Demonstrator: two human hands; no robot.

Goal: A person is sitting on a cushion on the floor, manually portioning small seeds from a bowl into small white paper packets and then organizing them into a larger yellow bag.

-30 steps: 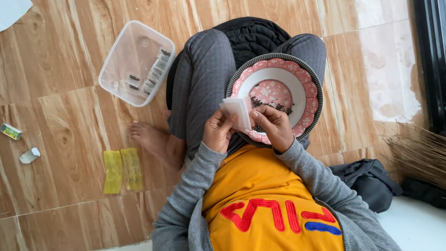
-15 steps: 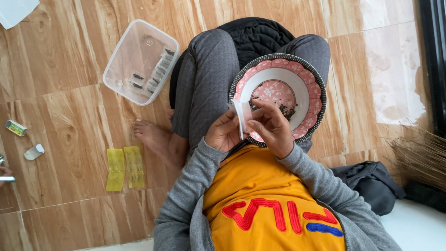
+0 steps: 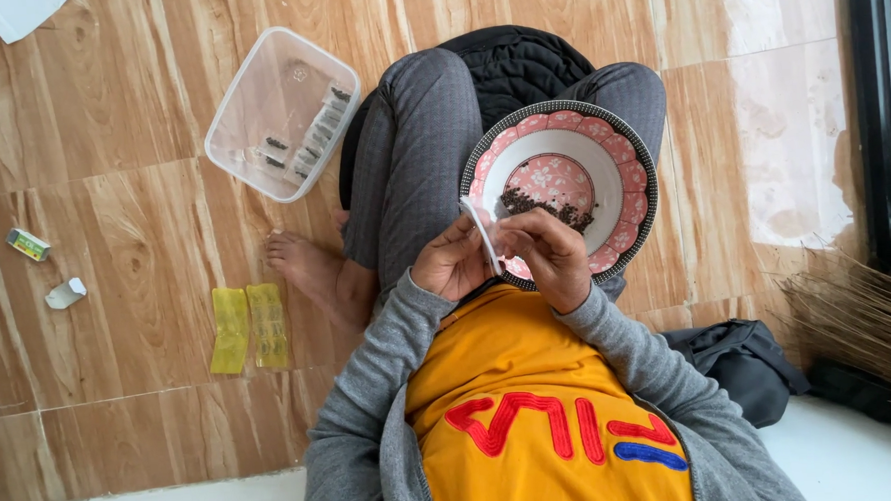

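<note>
Left hand (image 3: 453, 267) and right hand (image 3: 549, 256): both pinched shut on small white paper sachet (image 3: 482, 236). Beneath: pink-and-white patterned ceramic bowl (image 3: 622, 173) containing dark seeds (image 3: 544, 204).

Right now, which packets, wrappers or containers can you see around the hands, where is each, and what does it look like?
Small white packet: pinched between left hand and right hand, over the pink patterned bowl.
Clear plastic tub: on the floor upper left, rectangular, small packets inside.
Two yellow packets: on the floor beside the foot, side by side.
Small green and yellow box: far left.
Torn white wrapper: below it.
</note>
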